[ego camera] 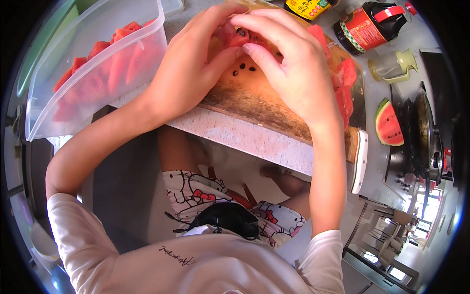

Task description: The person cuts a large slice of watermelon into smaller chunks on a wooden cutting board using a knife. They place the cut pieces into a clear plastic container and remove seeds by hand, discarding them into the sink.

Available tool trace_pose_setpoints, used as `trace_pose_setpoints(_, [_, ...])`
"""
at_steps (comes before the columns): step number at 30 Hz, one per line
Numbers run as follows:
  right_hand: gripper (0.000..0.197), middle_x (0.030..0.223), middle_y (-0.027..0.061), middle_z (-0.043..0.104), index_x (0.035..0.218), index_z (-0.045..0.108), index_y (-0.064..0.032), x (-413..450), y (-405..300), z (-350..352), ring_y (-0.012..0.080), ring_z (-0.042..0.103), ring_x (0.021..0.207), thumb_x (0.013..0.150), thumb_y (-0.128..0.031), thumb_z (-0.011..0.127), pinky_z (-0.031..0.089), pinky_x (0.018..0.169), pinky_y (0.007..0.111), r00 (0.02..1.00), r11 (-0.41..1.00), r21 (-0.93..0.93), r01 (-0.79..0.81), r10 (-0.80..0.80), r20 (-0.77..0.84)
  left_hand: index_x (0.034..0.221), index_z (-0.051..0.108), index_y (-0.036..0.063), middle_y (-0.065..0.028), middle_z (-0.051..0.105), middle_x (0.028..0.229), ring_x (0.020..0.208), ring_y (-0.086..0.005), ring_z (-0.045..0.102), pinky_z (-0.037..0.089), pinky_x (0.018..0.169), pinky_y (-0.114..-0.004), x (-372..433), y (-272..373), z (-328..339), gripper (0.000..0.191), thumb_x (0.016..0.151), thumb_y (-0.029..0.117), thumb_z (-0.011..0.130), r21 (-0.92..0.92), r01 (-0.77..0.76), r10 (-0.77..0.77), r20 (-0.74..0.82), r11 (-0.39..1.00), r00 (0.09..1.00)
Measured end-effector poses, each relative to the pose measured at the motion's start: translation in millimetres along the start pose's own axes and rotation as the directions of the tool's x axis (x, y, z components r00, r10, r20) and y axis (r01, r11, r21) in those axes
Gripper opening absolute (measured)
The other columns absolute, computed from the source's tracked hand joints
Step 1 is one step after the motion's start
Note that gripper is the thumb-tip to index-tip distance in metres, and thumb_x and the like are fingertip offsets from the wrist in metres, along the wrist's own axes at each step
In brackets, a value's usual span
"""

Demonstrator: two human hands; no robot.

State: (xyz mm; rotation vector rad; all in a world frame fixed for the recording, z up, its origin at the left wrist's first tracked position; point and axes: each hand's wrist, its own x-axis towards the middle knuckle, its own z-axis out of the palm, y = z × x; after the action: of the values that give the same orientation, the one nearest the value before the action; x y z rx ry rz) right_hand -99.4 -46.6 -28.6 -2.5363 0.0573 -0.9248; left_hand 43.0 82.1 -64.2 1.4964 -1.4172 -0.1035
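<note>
Between the fingertips of my left hand [191, 66] and my right hand [293, 55], a piece of red watermelon flesh [238, 38] with dark seeds is held over a wooden cutting board [257, 99]. My thumbs meet at its near side, and the fingers partly hide it. Several black seeds [242, 66] lie on the board below the thumbs. More watermelon pieces [345, 73] rest on the board to the right of my right hand. At the left stands a clear plastic container [97, 70] with cut watermelon pieces [121, 36] in it.
A knife with a white handle [360, 161] lies at the board's right end. Farther right are a watermelon wedge with rind [390, 123], a pan [424, 128], a greenish pitcher [393, 66] and a dark sauce bottle [371, 27]. Another bottle [310, 7] stands behind the board. The counter edge [242, 137] runs in front.
</note>
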Motion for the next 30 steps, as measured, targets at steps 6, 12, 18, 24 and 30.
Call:
trace_pose_setpoints(6, [0.021,0.107,0.0136,0.068,0.106,0.068,-0.0001,4.2,-0.5,-6.0,0.0346,0.068,0.101,0.086,0.001,0.075,0.055,0.088,0.039,0.997,0.997,0.042,0.068,-0.067,-0.04,0.146,0.051,0.0043,-0.0078,0.063,0.111,0.106,-0.0173,0.064,0.051,0.095,-0.031,2.5,-1.8,-3.2,0.055,0.095,-0.003,0.069,-0.042,-0.044,0.044,0.014,0.998,0.999])
trace_pose_setpoints(12, [0.026,0.106,0.013,0.069,0.11,0.069,-0.0001,5.8,-2.2,-21.6,0.0336,0.069,0.1,0.086,-0.002,0.077,0.056,0.087,0.038,0.999,0.998,-0.059,-0.023,0.025,0.042,0.149,0.051,0.0061,-0.005,0.064,0.111,0.111,-0.016,0.064,0.051,0.1,-0.032,0.6,0.0,-3.0,0.055,0.097,-0.002,0.069,-0.023,-0.029,0.03,0.019,0.999,0.999])
trace_pose_setpoints(18, [0.03,0.119,0.0062,0.07,0.12,0.073,-0.0045,1.0,-6.7,-17.4,0.0192,0.07,0.097,0.09,-0.007,0.078,0.056,0.077,0.029,0.998,0.995,-0.073,-0.064,0.065,0.011,0.15,0.049,0.0063,-0.0039,0.06,0.115,0.114,-0.0152,0.065,0.052,0.103,-0.032,-0.9,3.4,-0.5,0.056,0.098,-0.005,0.066,-0.15,0.033,-0.028,0.031,0.988,0.999])
trace_pose_setpoints(24, [0.026,0.119,0.0045,0.071,0.114,0.074,-0.0054,1.2,-2.3,-17.5,0.0166,0.07,0.094,0.089,-0.008,0.079,0.055,0.071,0.029,0.994,0.995,-0.032,-0.095,0.097,0.054,0.15,0.049,0.0063,-0.005,0.061,0.116,0.115,-0.0157,0.065,0.053,0.105,-0.032,-0.9,0.4,-1.4,0.055,0.099,-0.006,0.065,-0.143,0.011,-0.007,0.028,0.99,1.0])
trace_pose_setpoints(30, [0.021,0.111,0.0057,0.073,0.105,0.076,-0.0034,0.6,0.6,-26.1,0.0212,0.071,0.097,0.086,-0.007,0.081,0.056,0.082,0.031,0.999,0.985,-0.167,0.032,-0.03,0.013,0.151,0.048,0.0064,-0.0042,0.059,0.115,0.115,-0.0147,0.064,0.053,0.105,-0.032,-1.6,-0.6,-2.3,0.056,0.099,-0.006,0.065,-0.159,0.041,-0.035,0.042,0.986,0.999])
